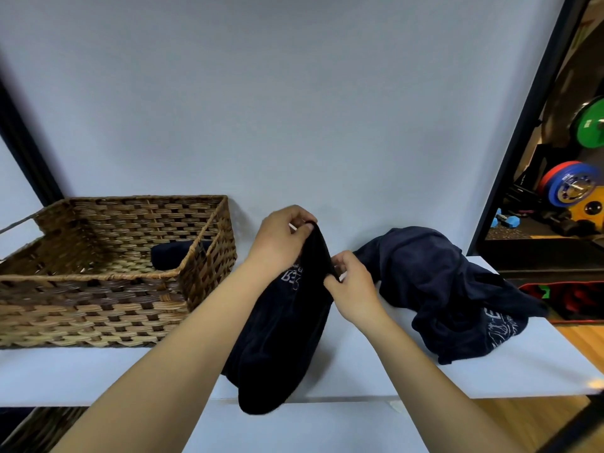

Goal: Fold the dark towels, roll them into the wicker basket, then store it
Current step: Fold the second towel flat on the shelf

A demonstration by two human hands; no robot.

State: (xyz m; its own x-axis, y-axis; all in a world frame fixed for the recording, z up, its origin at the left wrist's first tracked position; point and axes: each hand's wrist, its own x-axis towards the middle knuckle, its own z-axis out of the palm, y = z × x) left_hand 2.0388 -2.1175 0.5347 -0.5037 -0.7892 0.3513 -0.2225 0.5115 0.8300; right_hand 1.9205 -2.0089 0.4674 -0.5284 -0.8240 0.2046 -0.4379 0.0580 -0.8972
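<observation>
- Fingers of left hand (281, 238) and right hand (351, 284) pinch one dark towel (277, 338), hanging unfolded over the counter (359, 371)
- One rolled towel (170, 255) lies in the wicker basket (98, 308)
- Crumpled towel (457, 289) waits, basket unstored

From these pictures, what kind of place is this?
Probably a gym: behind the white table, a green weight plate, a loaded barbell and blue dumbbells show on the right.
</observation>
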